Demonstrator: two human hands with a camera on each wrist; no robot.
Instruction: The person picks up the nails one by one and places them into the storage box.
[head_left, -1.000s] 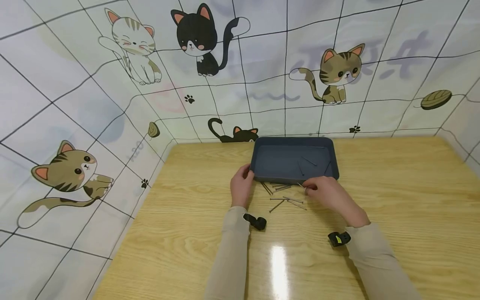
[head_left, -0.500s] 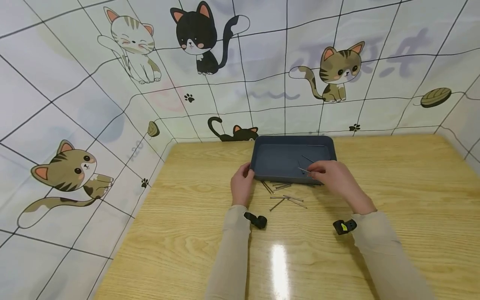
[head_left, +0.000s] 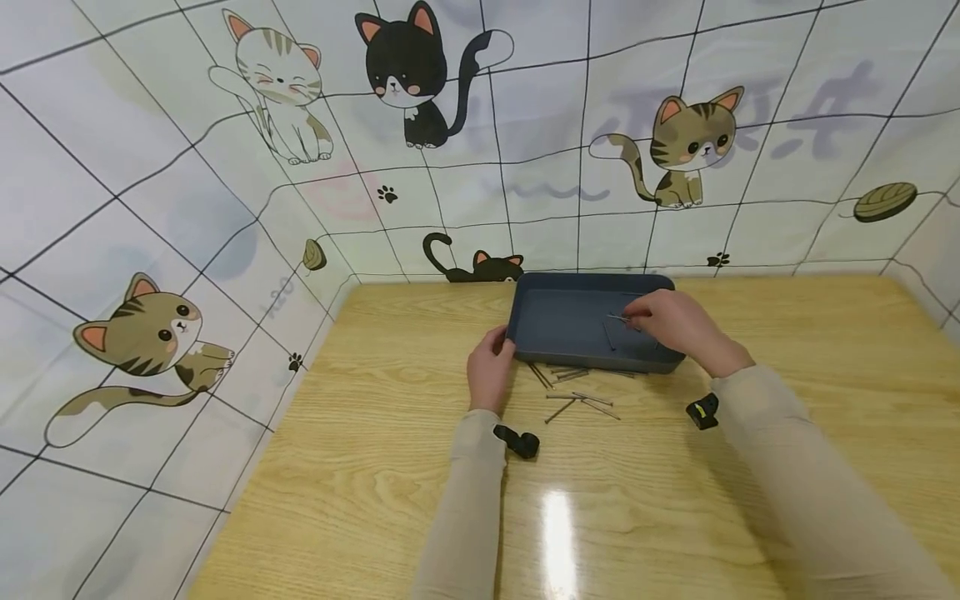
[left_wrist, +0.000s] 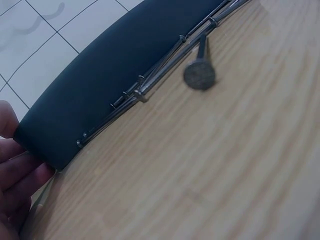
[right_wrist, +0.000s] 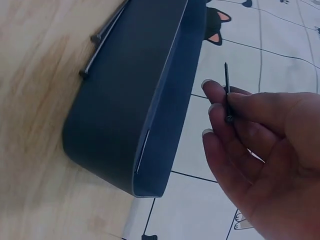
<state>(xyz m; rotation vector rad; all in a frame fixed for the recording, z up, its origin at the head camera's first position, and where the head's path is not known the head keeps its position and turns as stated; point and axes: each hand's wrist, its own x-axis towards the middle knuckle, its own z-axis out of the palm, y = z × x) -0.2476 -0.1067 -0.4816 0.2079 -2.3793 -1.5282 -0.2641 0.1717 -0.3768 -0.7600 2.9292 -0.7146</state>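
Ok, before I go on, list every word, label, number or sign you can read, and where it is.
None reads clearly.
Wall covering: purple lettering at upper right, too faint to read; small grey lettering at left, too blurred.
Right wrist camera: yellow-green patch, too small to read.
Dark blue-grey tray, nails: no lettering visible.

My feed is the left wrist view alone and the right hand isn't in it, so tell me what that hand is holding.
Observer: The right hand pinches a nail.
Operator: I only get the outside of the tray. Tell me where that nail is relative to it.
Observer: In the head view, it shows over the tray's right half.
Operator: Now tell me whether anything lies inside.
Observer: Yes, loose nails lie in there, towards the right.
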